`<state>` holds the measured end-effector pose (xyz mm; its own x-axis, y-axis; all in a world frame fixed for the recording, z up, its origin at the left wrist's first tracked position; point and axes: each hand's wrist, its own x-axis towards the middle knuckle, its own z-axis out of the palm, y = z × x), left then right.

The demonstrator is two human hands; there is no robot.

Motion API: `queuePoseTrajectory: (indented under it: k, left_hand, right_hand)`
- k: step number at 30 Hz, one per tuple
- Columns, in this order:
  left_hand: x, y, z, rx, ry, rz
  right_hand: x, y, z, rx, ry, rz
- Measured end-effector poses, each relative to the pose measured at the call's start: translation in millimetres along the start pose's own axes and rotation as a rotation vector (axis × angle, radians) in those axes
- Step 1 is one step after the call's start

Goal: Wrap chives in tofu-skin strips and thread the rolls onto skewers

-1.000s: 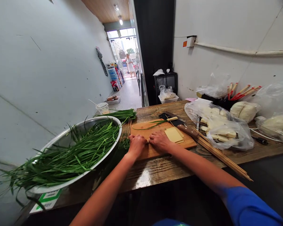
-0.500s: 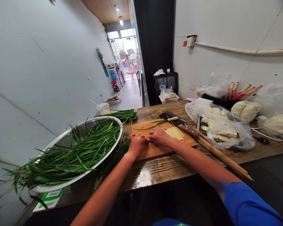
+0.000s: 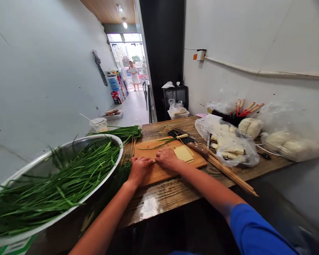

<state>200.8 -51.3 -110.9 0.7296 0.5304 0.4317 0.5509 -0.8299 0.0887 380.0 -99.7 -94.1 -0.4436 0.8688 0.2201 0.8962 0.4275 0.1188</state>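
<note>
My left hand and my right hand are side by side over a wooden cutting board, fingers closed on a small pale roll. Most of that roll is hidden under my fingers; it looks like a rolled tofu sheet. Right of my right hand lies a short stack of square tofu sheets. Behind them a finished roll with green chives trailing from its end rests near the cleaver. The cleaver's brown handle points toward the board's right edge.
A big metal basin heaped with chives stands at left. More chives lie behind it, beside a plastic cup. Bamboo skewers and a plastic bag of white pieces are at right. A person stands in the distant doorway.
The camera view has turned slightly to the right, so everything appears further left. Both hands stay closed on the roll on the board, with little visible movement.
</note>
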Motion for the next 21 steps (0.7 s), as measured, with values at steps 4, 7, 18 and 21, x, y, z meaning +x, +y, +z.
queuePoseTrajectory:
  k: [4, 7, 18, 21]
  left_hand:
    - [2.6, -6.3, 3.0, -0.022, 0.020, 0.012]
    - [3.9, -7.5, 3.8, -0.036, 0.025, 0.012]
    - [4.9, -21.4, 16.8, -0.010, 0.069, 0.033]
    - [7.2, -23.4, 18.3, -0.005, 0.091, 0.042]
  right_hand:
    - [-25.4, -12.0, -7.8, 0.054, 0.207, 0.145]
    - [-86.8, -11.8, -27.8, 0.135, 0.380, 0.332]
    - [-364.5, 27.4, -40.4, 0.283, 0.264, 1.270]
    - [-367.5, 26.8, -32.7, 0.423, 0.298, 1.292]
